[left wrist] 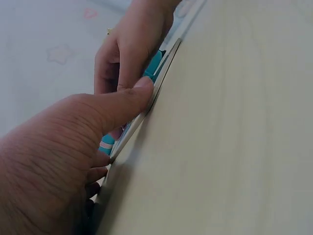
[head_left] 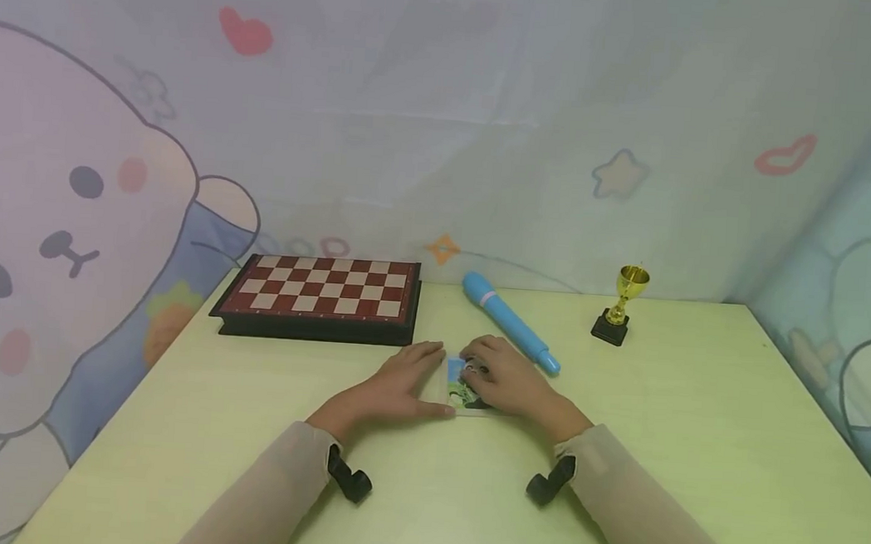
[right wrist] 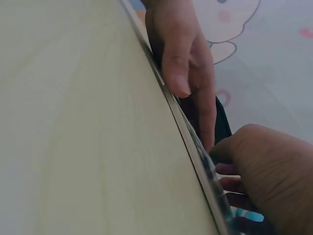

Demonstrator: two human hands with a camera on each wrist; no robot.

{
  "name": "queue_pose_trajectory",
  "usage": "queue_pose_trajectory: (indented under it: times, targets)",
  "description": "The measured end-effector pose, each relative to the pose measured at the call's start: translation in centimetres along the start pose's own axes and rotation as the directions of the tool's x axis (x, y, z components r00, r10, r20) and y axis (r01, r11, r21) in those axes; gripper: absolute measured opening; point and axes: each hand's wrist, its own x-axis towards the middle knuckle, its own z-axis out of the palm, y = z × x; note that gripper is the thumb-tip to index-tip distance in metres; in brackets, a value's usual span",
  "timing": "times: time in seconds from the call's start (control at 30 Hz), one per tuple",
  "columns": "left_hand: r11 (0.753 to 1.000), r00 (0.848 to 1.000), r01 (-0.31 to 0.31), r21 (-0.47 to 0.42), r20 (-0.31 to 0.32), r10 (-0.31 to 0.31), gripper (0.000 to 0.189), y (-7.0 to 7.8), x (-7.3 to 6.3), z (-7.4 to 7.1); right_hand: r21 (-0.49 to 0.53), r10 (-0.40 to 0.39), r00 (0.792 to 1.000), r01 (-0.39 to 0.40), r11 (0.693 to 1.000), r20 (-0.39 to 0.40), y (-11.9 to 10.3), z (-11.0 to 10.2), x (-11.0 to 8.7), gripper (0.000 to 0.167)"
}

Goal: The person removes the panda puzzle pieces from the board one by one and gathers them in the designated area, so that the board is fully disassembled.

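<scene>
A small flat picture panel (head_left: 455,395) with a pale rim lies on the table, its print showing blue sky, greenery and a black-and-white figure. My left hand (head_left: 401,384) rests at its left side, thumb along the near left corner and the other fingers stretched toward the far left corner. Over the right part of the panel lies my right hand (head_left: 507,376), fingers bent down onto the picture and covering much of it. Whether they pinch a piece is hidden. From the side, the left wrist view shows the panel's thin edge (left wrist: 168,61) under the left thumb.
A red-and-white chessboard box (head_left: 321,298) stands behind the left hand. Beyond the right hand lies a blue toy microphone (head_left: 511,320), slanting across the table (head_left: 694,454). Farther right is a gold trophy cup (head_left: 621,304) on a black base. A printed cloth (head_left: 445,123) hangs behind.
</scene>
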Motion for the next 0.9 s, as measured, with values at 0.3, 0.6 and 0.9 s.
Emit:
queue_pose_trajectory:
  times: [0.3, 0.6, 0.9]
  targets:
    - [0.999, 1.0, 0.0, 0.036, -0.015, 0.001, 0.104, -0.4, 0.2, 0.2, 0.084, -0.005, 0.997, 0.011, 0.996, -0.073, 1.4, 1.2, 0.4, 0.019]
    - [0.997, 1.0, 0.019, 0.07, -0.022, -0.017, 0.113, -0.6, 0.4, 0.7, 0.273, 0.163, 0.986, -0.148, 0.951, -0.033, 1.9, 1.5, 1.2, 0.024]
    - [0.999, 0.999, -0.007, 0.043, -0.038, 0.008, 0.113, -0.1, 0.7, 0.1, 0.326, 0.151, 0.987, -0.127, 0.937, -0.052, 1.8, 1.2, 1.8, 0.018]
